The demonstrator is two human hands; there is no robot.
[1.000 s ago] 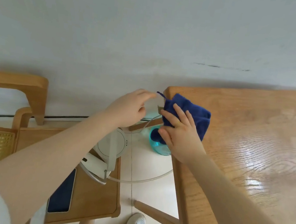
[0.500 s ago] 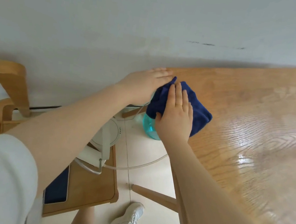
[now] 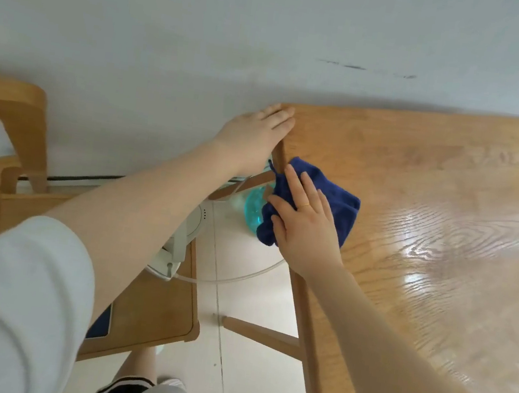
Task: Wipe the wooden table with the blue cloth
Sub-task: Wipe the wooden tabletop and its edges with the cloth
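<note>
The blue cloth (image 3: pixel 339 203) lies bunched on the left edge of the wooden table (image 3: pixel 433 193), partly hanging over the side. My right hand (image 3: pixel 302 221) presses flat on the cloth with fingers spread, a ring on one finger. My left hand (image 3: pixel 255 139) rests on the table's far left corner, fingers flat along the edge, holding nothing. The tabletop is glossy with a bright reflection at the right.
A white wall runs behind the table. Left of it stands a wooden chair (image 3: pixel 150 310) with a white device (image 3: pixel 179 242), a white cable and a dark phone on its seat. A teal bottle (image 3: pixel 253 208) sits on the tiled floor under the table edge. My legs show below.
My right hand has slid the cloth toward me along the table's left edge. My left hand stays at the far corner, now apart from the cloth.
</note>
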